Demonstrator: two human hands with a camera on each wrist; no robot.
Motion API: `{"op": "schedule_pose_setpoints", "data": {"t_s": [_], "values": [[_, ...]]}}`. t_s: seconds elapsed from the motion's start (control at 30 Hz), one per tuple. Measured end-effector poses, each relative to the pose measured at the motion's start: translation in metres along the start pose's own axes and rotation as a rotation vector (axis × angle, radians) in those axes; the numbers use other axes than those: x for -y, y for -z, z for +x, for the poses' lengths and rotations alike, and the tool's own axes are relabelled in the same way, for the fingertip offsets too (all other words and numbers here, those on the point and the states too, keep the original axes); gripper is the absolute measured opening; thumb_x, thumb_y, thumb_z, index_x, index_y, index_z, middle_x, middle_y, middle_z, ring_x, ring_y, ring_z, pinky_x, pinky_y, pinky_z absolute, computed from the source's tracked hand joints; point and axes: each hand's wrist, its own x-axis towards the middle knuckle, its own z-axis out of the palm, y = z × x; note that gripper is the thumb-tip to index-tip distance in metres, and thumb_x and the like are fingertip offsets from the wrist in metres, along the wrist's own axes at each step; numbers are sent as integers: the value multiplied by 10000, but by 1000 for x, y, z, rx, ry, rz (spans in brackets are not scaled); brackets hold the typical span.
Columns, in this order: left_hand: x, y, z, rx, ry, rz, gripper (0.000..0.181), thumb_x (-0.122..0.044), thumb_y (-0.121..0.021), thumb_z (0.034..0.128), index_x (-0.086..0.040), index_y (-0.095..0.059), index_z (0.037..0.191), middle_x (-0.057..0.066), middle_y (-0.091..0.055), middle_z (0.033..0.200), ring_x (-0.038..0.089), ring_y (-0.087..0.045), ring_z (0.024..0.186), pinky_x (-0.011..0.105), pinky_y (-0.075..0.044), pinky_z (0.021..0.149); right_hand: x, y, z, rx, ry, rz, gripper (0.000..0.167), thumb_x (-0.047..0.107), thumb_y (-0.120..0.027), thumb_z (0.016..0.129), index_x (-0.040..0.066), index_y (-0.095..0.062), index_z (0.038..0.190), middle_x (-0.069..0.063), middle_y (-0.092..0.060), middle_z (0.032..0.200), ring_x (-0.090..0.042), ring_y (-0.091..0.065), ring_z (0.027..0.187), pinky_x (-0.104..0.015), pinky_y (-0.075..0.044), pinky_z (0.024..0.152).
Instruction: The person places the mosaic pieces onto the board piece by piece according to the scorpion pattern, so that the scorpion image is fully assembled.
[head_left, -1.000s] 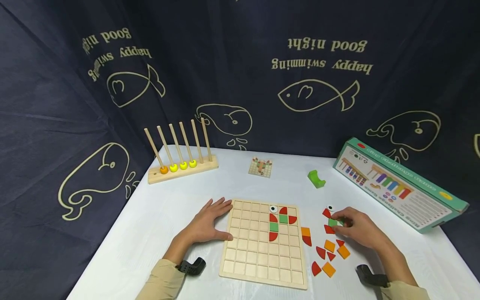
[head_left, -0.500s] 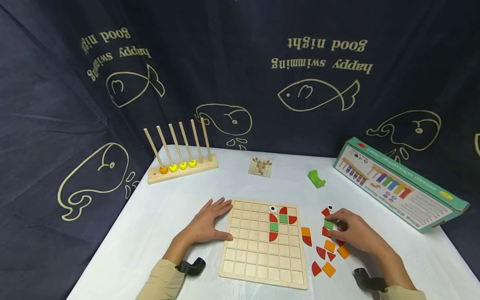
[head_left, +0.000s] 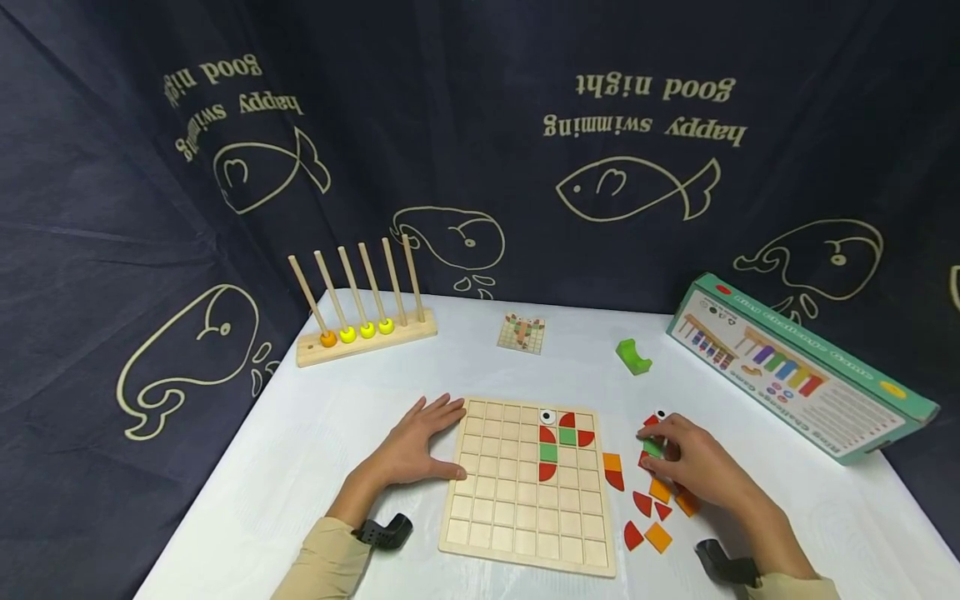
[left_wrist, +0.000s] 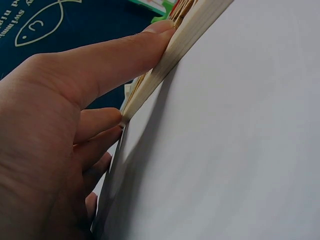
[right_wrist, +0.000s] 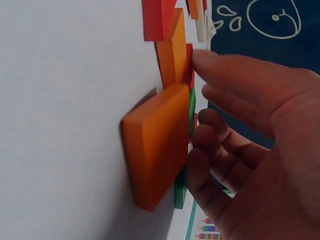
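My left hand (head_left: 416, 446) rests at the left edge of a wooden grid board (head_left: 495, 504), thumb and fingertips touching it with the fingers fairly straight. On the board lie an eye tile (head_left: 547, 417), green squares (head_left: 548, 453) and red quarter-circle tiles (head_left: 586, 438). To the board's right, my right hand (head_left: 705, 462) pinches a short row of tiles lying flat on the table, thumb at the near end and fingers at the far end. A green tile (head_left: 652, 448) sits mid-row between red tiles (head_left: 645, 461). In the right wrist view, an orange square (right_wrist: 165, 145) stands close before the fingers.
Loose red tiles (head_left: 633, 536) and orange tiles (head_left: 658, 537) lie near the right hand. Further back are a pattern card (head_left: 521, 334), a green arch block (head_left: 633, 357), a wooden peg rack (head_left: 366, 337) and a green-and-white box (head_left: 795, 375). A dark printed cloth (head_left: 480, 150) hangs behind.
My right hand has moved left toward the board, and the red-green-red row of tiles has slid left with it. My left hand and the board have stayed in place.
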Motion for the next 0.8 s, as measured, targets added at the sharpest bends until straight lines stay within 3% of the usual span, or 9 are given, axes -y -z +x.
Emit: {"op": "schedule_pose_setpoints", "data": {"t_s": [0.2,0.37,0.8], "values": [[0,0,0,2,-1,-2,1003,-660,-729,694,-93,-421,1461,11,-345,1523,230,-193,1431,460,-56,1166,2,-2,1,22,33,-15,204,217,-774,820,243,-732,1017,81,-550,838,-139,-488,768,-248,-488,664],[0,-1,1,6,6,3,1003,-661,-728,695,-105,-413,1467,-11,-331,1529,224,-188,1433,451,-52,1167,4,-2,-1,31,44,-37,152,230,-769,827,247,-741,975,111,-565,842,-115,-503,786,-304,-522,760],[0,-1,0,1,11,3,1005,-659,-731,694,-100,-414,1466,-7,-336,1527,215,-186,1433,450,-58,1168,9,-3,-1,51,-13,-31,247,293,-804,783,210,-728,1003,63,-557,858,-153,-503,814,-347,-512,790]]}}
